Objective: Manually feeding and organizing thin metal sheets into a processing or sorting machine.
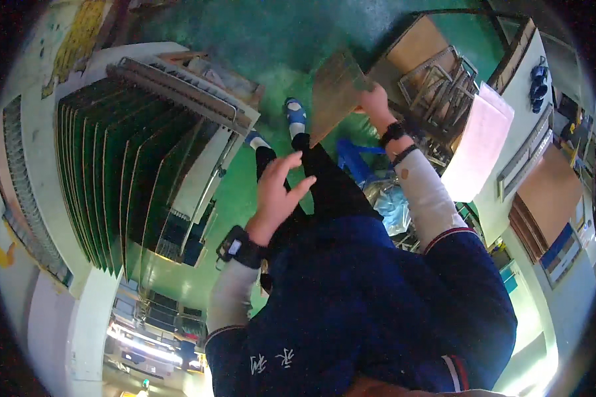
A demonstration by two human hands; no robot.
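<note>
My right hand (376, 104) is closed on the edge of a thin brown board (336, 89), which hangs tilted in front of my legs. Part of its grip is hidden behind the fingers. My left hand (276, 198) is raised above my legs with the thumb and fingers apart, holding nothing. To its left stands a rack (179, 92) with a slotted metal rail. Several thin dark panels (112, 178) stand upright in it, side by side, with narrow gaps between them.
Metal frames (437, 83) and a large brown sheet (417, 46) are beyond my right hand. A pale pink sheet (480, 142) lies on a bench at the right, near stacked brown boards (549, 192). A blue stool-like object (357, 159) and plastic-wrapped item (392, 206) sit beside my leg.
</note>
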